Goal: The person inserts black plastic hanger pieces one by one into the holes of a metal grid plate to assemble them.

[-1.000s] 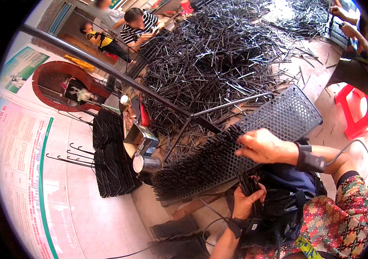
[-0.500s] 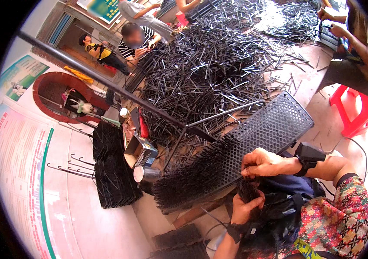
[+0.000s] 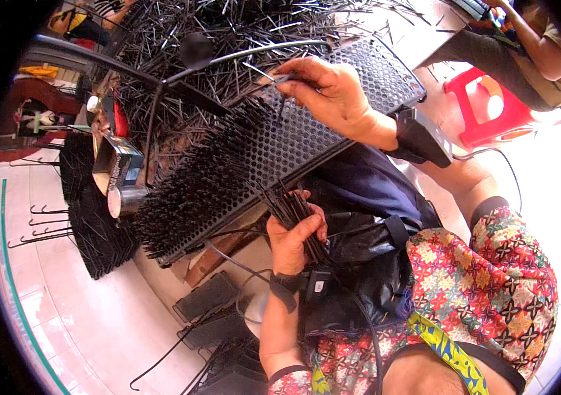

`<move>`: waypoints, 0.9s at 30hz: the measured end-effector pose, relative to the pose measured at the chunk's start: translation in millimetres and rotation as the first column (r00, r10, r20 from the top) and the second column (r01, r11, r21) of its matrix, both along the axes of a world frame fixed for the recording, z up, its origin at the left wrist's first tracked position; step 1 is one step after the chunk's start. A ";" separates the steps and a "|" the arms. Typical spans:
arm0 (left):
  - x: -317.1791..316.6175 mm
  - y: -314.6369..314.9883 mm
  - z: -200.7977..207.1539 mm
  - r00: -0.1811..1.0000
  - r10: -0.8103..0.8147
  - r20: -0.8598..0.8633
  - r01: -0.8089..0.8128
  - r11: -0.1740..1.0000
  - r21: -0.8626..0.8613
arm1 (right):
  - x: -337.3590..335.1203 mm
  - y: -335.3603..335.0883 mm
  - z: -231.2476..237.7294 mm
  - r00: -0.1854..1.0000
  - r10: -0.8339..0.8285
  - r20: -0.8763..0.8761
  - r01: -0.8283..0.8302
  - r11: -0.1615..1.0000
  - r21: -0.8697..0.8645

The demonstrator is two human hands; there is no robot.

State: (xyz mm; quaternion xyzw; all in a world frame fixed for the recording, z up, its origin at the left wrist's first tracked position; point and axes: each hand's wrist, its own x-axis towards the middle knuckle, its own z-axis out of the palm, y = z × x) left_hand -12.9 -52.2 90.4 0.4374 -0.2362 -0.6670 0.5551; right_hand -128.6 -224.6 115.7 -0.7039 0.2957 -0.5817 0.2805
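Observation:
A long black perforated board (image 3: 382, 69) slants in front of me, its many round holes bare toward the upper right. Dense upright black strips (image 3: 195, 181) fill its lower-left part. My left hand (image 3: 291, 243) is wrapped round a bundle of thin black strips (image 3: 290, 207) just off the board's near edge. Over the board, by the border of the filled holes, my right hand (image 3: 336, 99) is closed in a pinch. A thin black strip (image 3: 281, 105) hangs down from its fingertips, its lower end close to the holes.
A large heap of loose black strips (image 3: 228, 23) lies beyond the board, with a dark metal bar (image 3: 112, 62) crossing. A metal can (image 3: 129, 201) and small box (image 3: 126, 161) stand left. At right are a red stool (image 3: 487, 112) and another person's arm (image 3: 543, 49). Black racks (image 3: 208, 296) lie below.
The view has tilted down toward my body. My right hand has moved away from the bundle and up over the board, while my left hand keeps hold of the strips.

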 end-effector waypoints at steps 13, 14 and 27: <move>0.4 4.0 1.9 1.000 0.006 0.005 -0.006 0.999 0.031 | 24.2 0.7 1.1 0.984 -0.092 -0.154 0.027 0.925 -0.379; 0.4 3.6 2.1 1.000 0.003 0.002 -0.003 1.000 0.030 | 23.9 1.8 2.3 0.985 -0.082 -0.149 0.023 0.933 -0.359; -1.3 2.4 9.7 0.999 0.000 -0.033 0.002 0.997 0.078 | 37.7 4.2 1.8 0.913 0.068 -0.403 -0.253 0.868 -0.428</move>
